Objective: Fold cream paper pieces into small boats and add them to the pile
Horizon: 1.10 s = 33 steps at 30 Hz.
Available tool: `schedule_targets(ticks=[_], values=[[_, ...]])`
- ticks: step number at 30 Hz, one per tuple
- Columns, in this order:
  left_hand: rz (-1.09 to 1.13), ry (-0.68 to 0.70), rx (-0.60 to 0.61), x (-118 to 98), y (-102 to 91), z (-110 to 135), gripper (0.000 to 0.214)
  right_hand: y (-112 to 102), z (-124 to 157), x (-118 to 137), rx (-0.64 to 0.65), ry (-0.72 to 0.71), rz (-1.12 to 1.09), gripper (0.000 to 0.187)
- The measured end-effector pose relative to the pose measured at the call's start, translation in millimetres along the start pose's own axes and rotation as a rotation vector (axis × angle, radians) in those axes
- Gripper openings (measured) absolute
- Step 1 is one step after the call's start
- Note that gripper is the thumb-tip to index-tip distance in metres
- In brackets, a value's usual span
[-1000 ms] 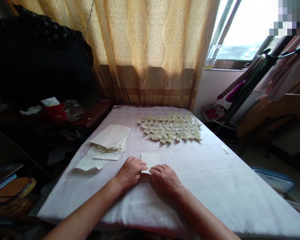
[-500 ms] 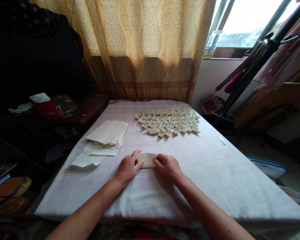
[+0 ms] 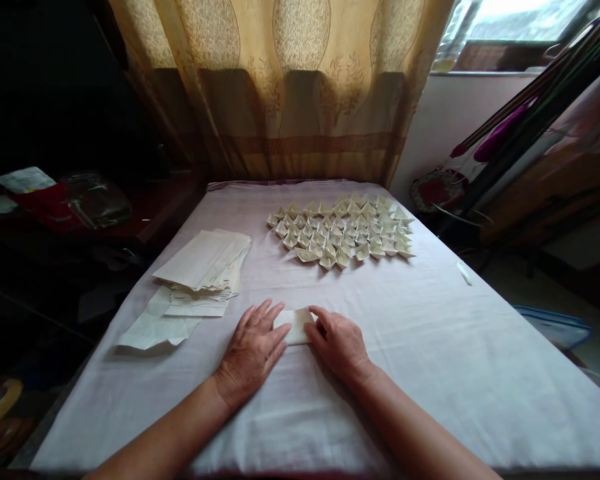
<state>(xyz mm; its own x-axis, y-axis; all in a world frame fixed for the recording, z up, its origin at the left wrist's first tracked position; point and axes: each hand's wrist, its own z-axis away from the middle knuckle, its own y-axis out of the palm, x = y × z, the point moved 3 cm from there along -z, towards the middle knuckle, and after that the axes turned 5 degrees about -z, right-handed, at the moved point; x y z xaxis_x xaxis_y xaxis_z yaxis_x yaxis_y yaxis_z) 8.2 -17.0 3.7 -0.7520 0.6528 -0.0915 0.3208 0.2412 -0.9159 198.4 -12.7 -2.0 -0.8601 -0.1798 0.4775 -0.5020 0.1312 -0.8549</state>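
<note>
A small folded paper [image 3: 296, 329] lies on the white cloth of the desk [image 3: 430, 373], about midway between its left and right edges, the left hand's [image 3: 250, 348] spread fingers resting on one end and the right hand's [image 3: 341, 341] thumb and forefinger pinching the other. Toward the desk's left edge sits a stack of paper [image 3: 203, 260] with a loose sheet [image 3: 153, 327] poking out beneath, while rows of pointed paper pieces [image 3: 334, 235] stand near the far right corner.
</note>
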Motion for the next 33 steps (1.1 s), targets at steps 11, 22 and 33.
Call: schedule_targets(ticks=[11, 22, 33], values=[[0.155, -0.214, 0.048, 26.2, -8.8, -19.6, 0.024, -2.0, 9.7, -4.4, -0.120, -0.214, -0.246, 0.047], [0.334, 0.137, -0.111, 15.5, -31.1, -24.8, 0.028, -32.4, -4.8, 0.4, -0.116, -0.351, -0.296, 0.031], [0.319, 0.021, 0.029, 20.1, -11.0, -25.7, 0.008, -25.0, -4.5, -3.1, 0.178, -0.266, -0.266, 0.019]])
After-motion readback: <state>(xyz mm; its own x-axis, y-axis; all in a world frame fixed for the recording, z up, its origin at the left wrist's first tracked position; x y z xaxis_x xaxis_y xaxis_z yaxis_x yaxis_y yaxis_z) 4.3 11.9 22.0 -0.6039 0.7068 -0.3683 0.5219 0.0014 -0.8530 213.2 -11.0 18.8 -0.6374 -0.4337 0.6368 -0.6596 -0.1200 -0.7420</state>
